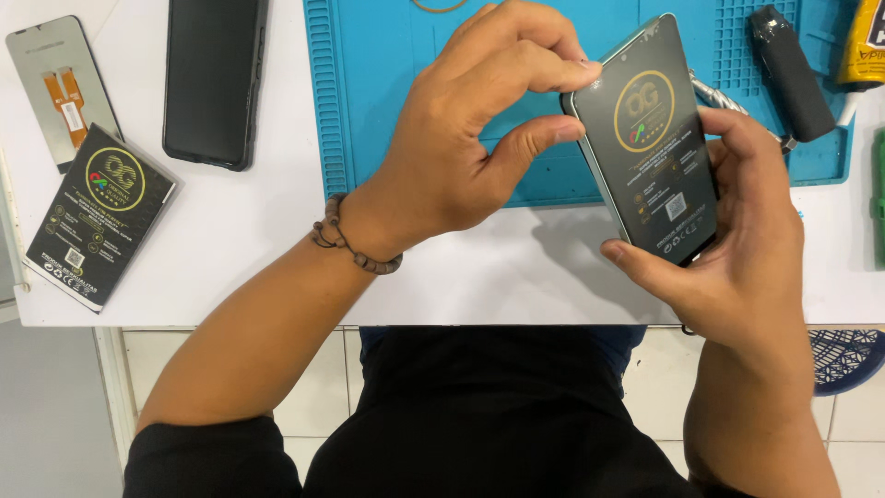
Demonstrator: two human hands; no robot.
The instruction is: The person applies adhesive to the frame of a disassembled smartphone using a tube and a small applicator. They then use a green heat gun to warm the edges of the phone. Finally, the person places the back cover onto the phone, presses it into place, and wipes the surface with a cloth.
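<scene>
A black smartphone (656, 138) with a printed protective film on its screen is held up over the table edge. My right hand (737, 249) cradles it from below and from the right, thumb on its lower corner. My left hand (470, 138), with a bead bracelet on the wrist, pinches the phone's upper left edge between thumb and fingers. A blue work mat (387, 101) lies beneath on the white table (258, 249).
At the left lie a second black phone (214, 81), a black printed screen part (100, 214) and a grey panel with orange flex cable (55, 83). A black cylindrical tool (791, 72) and a yellow object (867, 41) rest at the mat's right. A blue stool (846, 355) stands below.
</scene>
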